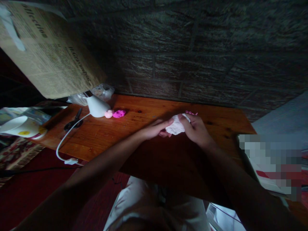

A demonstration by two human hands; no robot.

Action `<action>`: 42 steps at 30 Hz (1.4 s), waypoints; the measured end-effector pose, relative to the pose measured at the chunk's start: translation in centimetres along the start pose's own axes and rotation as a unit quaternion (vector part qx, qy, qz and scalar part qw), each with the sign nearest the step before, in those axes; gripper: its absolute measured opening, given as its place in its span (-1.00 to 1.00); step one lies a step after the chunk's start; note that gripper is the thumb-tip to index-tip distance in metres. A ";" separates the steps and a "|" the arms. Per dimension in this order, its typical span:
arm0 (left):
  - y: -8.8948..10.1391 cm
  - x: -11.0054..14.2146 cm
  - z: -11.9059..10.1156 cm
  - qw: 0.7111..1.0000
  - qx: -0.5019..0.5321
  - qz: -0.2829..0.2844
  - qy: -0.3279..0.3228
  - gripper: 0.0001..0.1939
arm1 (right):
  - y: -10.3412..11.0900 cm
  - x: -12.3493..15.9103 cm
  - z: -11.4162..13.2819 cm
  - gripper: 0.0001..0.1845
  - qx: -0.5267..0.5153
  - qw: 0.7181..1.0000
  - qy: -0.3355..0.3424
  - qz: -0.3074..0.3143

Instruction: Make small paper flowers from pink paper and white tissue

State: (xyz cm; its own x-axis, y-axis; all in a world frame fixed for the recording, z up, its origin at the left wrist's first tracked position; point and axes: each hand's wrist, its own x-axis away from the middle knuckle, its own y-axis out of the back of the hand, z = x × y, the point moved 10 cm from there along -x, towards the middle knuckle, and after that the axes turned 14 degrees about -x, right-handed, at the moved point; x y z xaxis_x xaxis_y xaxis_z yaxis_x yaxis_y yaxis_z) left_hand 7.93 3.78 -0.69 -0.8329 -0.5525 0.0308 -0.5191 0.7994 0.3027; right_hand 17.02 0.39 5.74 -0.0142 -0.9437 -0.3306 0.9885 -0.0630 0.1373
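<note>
Pale trousers, creased fabric; bare forearms; bare hands.

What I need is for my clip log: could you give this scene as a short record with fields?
left hand: holds one side of a pale, uneven piece, which is above the wooden table
right hand: thumb on the pale, uneven piece
beside lamp base: pale pink lump, bright pink lump
on table, further left: dark scissors
backdrop: dark block-patterned wall

So the wooden table has pink lumps, a white lamp base and black scissors left of both hands.
</note>
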 end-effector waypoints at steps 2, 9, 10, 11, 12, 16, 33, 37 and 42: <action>0.5 0.0 -0.1 0.999 -0.015 -0.031 0.005 -0.29 | 0.5 0.0 0.2 -0.47 0.013 0.999 0.020 -0.040; 1.6 0.7 -2.1 0.990 -0.118 -0.082 -0.014 -0.31 | 0.4 0.0 -0.6 -0.27 -0.032 0.998 -0.051 -0.018; 1.7 0.7 -2.3 0.988 -0.129 -0.082 -0.020 -0.31 | 0.4 0.1 -1.3 -0.24 -0.043 0.996 -0.084 -0.006; 1.7 0.8 -2.4 0.987 -0.137 -0.076 -0.024 -0.30 | 0.3 0.2 -1.9 -0.24 -0.052 0.992 -0.117 0.007; 1.7 0.8 -2.3 0.987 -0.141 -0.068 -0.024 -0.30 | 0.3 0.3 -2.6 -0.24 -0.058 0.988 -0.143 0.017; 1.2 0.5 -0.9 0.994 -0.108 -0.035 0.002 -0.29 | 0.1 0.4 -4.1 -0.33 -0.078 0.978 -0.189 0.034; 2.8 0.5 -1.9 0.993 -0.061 -0.096 -0.016 -0.44 | 0.2 0.1 -2.7 -0.26 -0.058 0.988 -0.140 0.007; 2.9 0.8 -1.6 0.995 -0.056 -0.081 -0.020 -0.51 | -1.6 0.8 -4.2 -0.27 -0.097 0.976 -0.177 0.075; 2.1 0.4 -0.4 0.996 0.054 -0.067 0.004 -0.57 | -3.3 1.4 -5.1 -0.31 -0.156 0.962 -0.194 0.113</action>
State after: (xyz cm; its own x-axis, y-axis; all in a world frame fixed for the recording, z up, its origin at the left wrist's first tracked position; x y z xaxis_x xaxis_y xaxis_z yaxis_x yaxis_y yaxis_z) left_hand 6.60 5.21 0.32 -0.7530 -0.6580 0.0047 -0.6439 0.7383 0.2009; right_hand 14.52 0.94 0.03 0.2106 -0.9760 0.0555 0.9693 0.2011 -0.1412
